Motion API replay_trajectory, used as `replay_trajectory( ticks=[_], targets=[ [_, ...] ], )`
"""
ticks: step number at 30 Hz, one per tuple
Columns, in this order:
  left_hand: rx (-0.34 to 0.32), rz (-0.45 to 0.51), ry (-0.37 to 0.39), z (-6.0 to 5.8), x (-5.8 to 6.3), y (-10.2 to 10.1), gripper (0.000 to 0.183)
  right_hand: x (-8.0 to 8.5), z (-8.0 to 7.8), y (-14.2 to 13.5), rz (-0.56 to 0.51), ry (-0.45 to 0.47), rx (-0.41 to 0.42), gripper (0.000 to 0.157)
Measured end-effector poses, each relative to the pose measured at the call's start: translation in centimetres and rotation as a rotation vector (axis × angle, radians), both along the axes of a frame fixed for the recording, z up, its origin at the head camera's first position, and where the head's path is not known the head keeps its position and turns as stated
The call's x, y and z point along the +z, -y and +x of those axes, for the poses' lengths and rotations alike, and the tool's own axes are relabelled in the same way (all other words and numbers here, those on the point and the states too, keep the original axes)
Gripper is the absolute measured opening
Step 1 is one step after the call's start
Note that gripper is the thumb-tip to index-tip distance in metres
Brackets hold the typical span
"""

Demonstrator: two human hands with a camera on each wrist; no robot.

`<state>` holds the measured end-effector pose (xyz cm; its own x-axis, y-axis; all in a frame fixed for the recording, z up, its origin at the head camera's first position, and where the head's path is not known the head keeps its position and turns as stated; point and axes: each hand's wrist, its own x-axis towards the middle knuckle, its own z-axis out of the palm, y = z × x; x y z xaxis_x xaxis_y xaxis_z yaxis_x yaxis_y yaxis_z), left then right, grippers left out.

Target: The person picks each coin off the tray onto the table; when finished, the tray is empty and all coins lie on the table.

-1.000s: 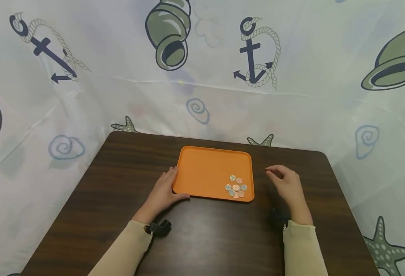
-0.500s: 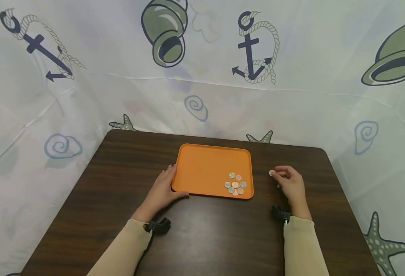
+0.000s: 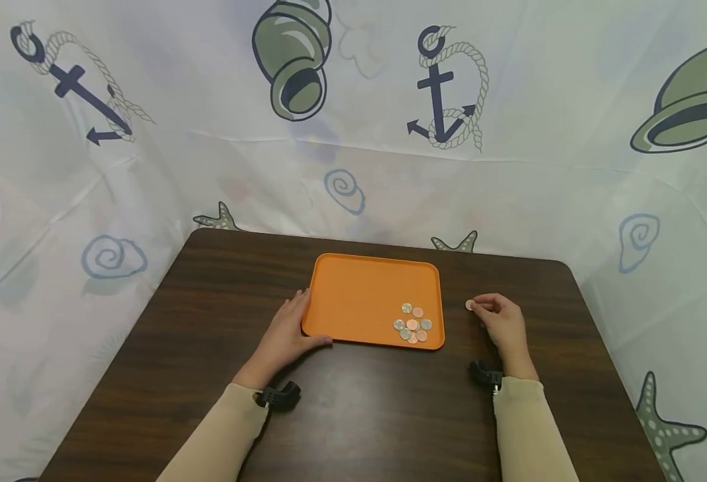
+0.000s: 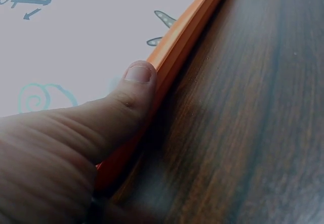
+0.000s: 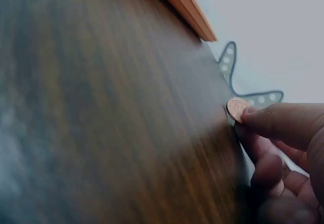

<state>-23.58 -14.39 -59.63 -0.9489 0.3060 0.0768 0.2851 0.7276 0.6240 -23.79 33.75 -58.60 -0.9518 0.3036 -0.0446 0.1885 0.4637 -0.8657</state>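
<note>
In the head view, my left hand [image 3: 281,335] spans the near left corner of an orange tray [image 3: 353,294]. Its fingers lie along the left side, and the straight thumb [image 4: 129,97] presses against the outside of the front rim in the left wrist view. Right of the tray, my right hand [image 3: 501,328] pinches a copper coin [image 5: 236,108] between thumb and fingertips, its round face showing past the thumb. Inside the tray, several coins [image 3: 412,325], silver and copper, cluster at the near right, some overlapping.
All this is on a dark wood-grain table [image 3: 353,408] with rounded far corners. Behind it hangs a pale curtain [image 3: 377,187] printed with anchors, shells and starfish. A black wrist camera [image 3: 281,396] is strapped below the left hand, another [image 3: 485,375] below the right.
The coin in my right hand has turned from nearly edge-on to showing its face, and that hand has shifted only slightly. My left hand stays at the tray corner.
</note>
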Motion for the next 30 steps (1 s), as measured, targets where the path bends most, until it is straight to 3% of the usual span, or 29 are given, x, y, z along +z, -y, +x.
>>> replay_trajectory(
  ticks=[12,22,30],
  targets=[
    [-0.009,0.001,0.002,-0.4,0.3,-0.4,0.126,0.8,-0.9,-1.2,0.034,0.084,0.061,0.049],
    [0.009,-0.020,0.003,-0.2,0.4,0.2,0.126,0.6,-1.3,-0.8,0.008,0.108,0.125,0.049],
    [-0.001,-0.009,0.019,-0.1,0.0,0.2,0.127,1.7,0.3,-0.6,-0.002,0.208,0.177,0.051]
  ],
)
